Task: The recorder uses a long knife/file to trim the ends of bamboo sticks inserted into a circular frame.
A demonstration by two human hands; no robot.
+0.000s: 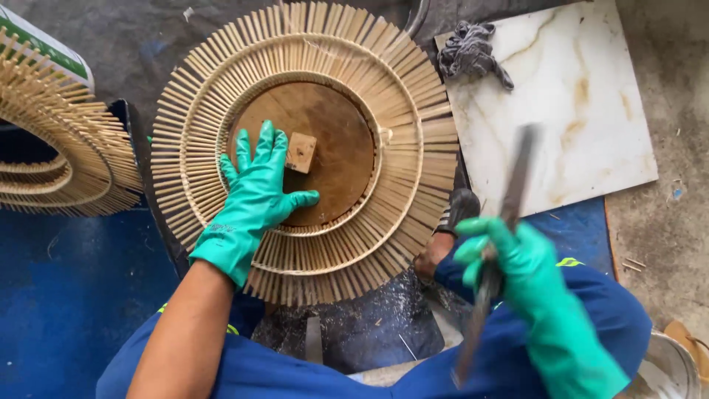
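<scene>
One bamboo-stick ring frame (303, 148) lies around one round wooden board (325, 140). Left hand (255, 196), gloved, presses flat and spread upon both. Right hand (517, 258), gloved, is clenched around one blurred dark blade (509, 199). A second frame (59, 140) sits far left.

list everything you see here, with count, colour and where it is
bamboo sunburst frame: 1, pale tan, centre
wooden disc: 1, brown, inside the frame
wooden block: 1, light brown, on the disc
second bamboo frame: 1, tan, left edge
marble tile: 1, white with tan veins, upper right
rag: 1, grey, on the tile's corner
flat tool: 1, dark, blurred, right
left hand: green glove, flat on the disc
right hand: green glove, gripping the tool
</scene>
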